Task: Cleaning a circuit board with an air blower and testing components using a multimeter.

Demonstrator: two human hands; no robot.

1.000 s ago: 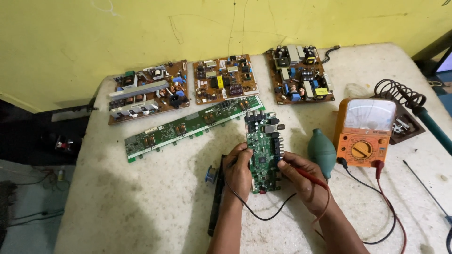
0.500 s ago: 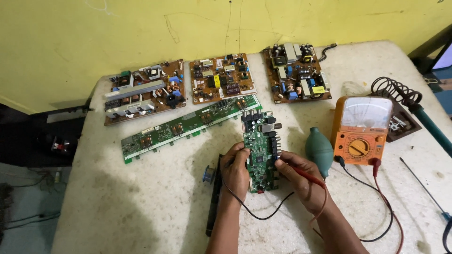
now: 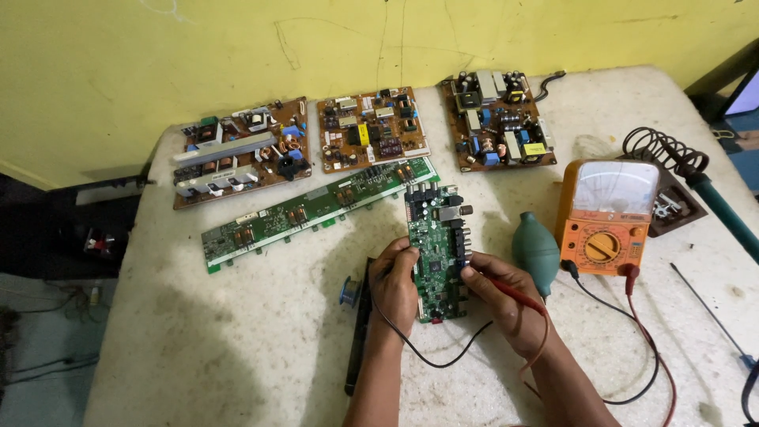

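Note:
A small green circuit board [image 3: 437, 245] lies in front of me on the white table [image 3: 205, 340]. My left hand [image 3: 394, 286] rests at its left edge, gripping a black probe whose black lead [image 3: 431, 357] curls away below. My right hand [image 3: 501, 296] is at the board's right edge and holds a red probe [image 3: 506, 289] with its tip on the board. Both leads run to an orange analog multimeter [image 3: 607, 217] at the right.
Three brown circuit boards [image 3: 371, 130] line the yellow wall, with a long green strip board [image 3: 316, 209] below them. A teal rubber blower [image 3: 536, 251] sits by the meter. A soldering iron stand [image 3: 672, 170] is at the right, a solder spool [image 3: 349, 291] and a black bar [image 3: 360, 328] at the left.
The view has shifted slightly. Both hands stay at the small green board with the probes, with only small movement.

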